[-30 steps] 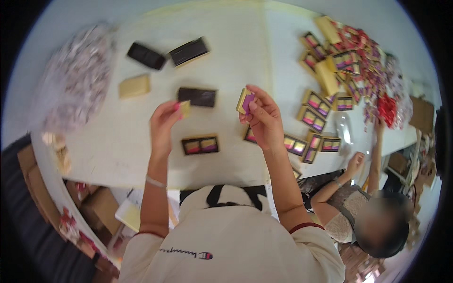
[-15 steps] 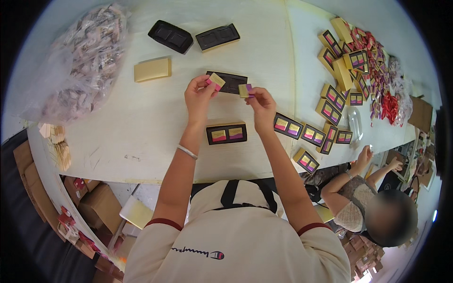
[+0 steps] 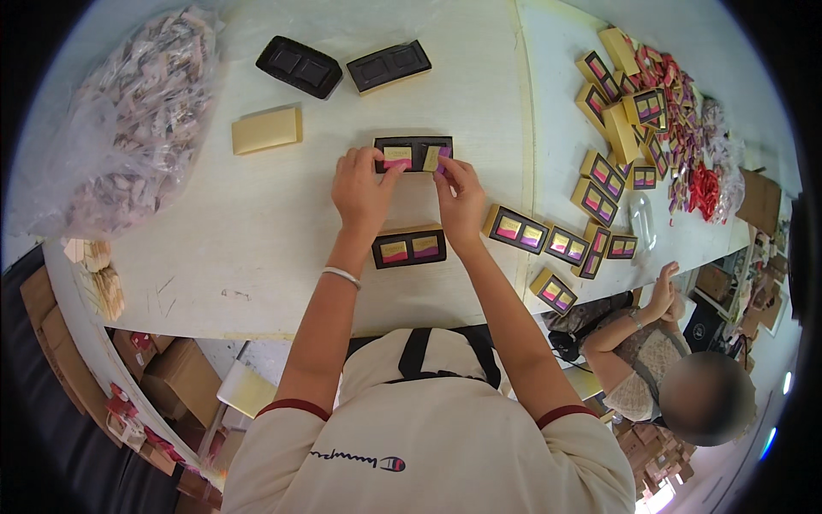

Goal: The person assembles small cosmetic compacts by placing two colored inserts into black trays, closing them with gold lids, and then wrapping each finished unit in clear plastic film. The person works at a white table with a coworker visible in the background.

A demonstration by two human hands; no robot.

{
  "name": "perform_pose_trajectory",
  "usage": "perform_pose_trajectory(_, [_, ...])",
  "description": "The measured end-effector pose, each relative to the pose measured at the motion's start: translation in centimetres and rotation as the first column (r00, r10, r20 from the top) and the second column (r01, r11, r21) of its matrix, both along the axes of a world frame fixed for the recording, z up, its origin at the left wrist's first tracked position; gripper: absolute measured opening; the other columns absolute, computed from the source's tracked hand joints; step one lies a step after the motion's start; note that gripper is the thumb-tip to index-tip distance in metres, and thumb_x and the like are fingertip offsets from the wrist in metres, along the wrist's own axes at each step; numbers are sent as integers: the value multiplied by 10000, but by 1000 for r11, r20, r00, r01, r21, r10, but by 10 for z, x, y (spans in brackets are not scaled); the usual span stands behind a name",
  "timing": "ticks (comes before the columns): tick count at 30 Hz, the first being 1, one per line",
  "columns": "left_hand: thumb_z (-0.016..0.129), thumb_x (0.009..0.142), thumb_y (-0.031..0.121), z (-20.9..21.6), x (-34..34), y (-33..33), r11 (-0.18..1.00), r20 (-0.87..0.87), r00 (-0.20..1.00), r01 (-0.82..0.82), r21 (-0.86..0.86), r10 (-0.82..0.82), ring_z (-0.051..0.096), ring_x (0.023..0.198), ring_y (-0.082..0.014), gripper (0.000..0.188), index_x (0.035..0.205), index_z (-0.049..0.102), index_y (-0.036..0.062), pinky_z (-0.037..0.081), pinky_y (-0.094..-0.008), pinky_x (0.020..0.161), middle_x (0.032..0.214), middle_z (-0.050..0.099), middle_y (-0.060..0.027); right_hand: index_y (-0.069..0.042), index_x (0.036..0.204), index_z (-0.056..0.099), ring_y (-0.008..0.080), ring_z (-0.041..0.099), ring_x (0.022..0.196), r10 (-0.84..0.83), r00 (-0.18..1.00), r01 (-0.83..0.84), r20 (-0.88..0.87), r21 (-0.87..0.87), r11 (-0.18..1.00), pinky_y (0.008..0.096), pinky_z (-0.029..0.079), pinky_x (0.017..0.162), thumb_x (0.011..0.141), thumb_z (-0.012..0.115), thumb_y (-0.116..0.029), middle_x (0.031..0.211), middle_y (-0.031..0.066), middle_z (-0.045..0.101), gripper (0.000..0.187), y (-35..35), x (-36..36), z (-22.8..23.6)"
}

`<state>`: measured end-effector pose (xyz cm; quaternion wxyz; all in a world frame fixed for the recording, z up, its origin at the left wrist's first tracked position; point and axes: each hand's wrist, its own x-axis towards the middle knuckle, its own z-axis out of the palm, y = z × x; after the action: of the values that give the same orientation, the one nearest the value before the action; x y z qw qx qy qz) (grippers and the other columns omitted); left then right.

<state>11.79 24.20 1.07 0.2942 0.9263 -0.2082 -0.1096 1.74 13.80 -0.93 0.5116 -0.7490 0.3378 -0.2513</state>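
Observation:
A gold box with a black two-compartment tray (image 3: 418,145) lies on the table in front of me. My left hand (image 3: 360,190) has its fingers pinched on a small pink-and-gold packet (image 3: 397,156), which sits in the left compartment. With my right hand (image 3: 461,199) I grip a small purple-and-gold packet (image 3: 433,158), tilted over the right compartment. Closer to me lies a filled box (image 3: 409,248) with one pink and one purple packet in its black tray.
Empty black trays (image 3: 300,67) and a gold lid (image 3: 267,131) lie further off. A plastic bag of packets (image 3: 145,120) covers the left side. Several filled boxes (image 3: 517,229) and a heap of red and purple packets (image 3: 685,128) lie right, near another person (image 3: 655,343).
Both hands have brought their packets down from above the box into its tray. The pink one now lies flat in the left compartment; the purple one is at the right compartment.

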Motion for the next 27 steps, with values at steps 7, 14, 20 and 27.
perform_pose_trajectory(7, [697, 747, 203, -25, 19, 5, 894, 194, 914, 394, -213, -357, 459, 1099, -281, 269, 991, 644, 103, 396, -377, 920, 1167, 532, -76, -3, 946, 618, 282, 580, 692, 155, 968, -210, -197, -303, 929, 347, 470, 610, 779, 653, -73, 893, 141, 591, 184, -7, -1, 1])
perform_pose_trajectory(14, [673, 761, 120, -35, 15, -3, 903, -2, 973, 213, -372, -231, 446, 1101, -274, 202, 963, 669, 114, 393, -366, 915, 1143, 542, -60, -48, 858, 608, 273, 512, 762, 262, 949, -316, -178, -546, 776, 368, 410, 665, 707, 718, -140, 844, 90, 527, 209, -29, 18, 3])
perform_pose_trajectory(20, [685, 738, 95, -32, 15, -9, 919, -45, 979, 169, -356, -197, 451, 1049, -271, 192, 928, 664, 115, 386, -362, 896, 1076, 544, -51, -67, 823, 606, 284, 461, 830, 148, 975, -205, -163, -428, 880, 370, 389, 695, 676, 743, -141, 873, 126, 468, 214, -35, 29, -10])
perform_pose_trajectory(27, [711, 704, 78, -35, 18, -14, 934, -80, 980, 149, -326, -185, 445, 1035, -269, 201, 894, 665, 123, 378, -366, 900, 1023, 534, -46, -65, 760, 613, 283, 444, 842, -16, 991, 0, -132, -117, 993, 367, 395, 745, 695, 732, -132, 867, 122, 443, 152, -32, 32, -38])
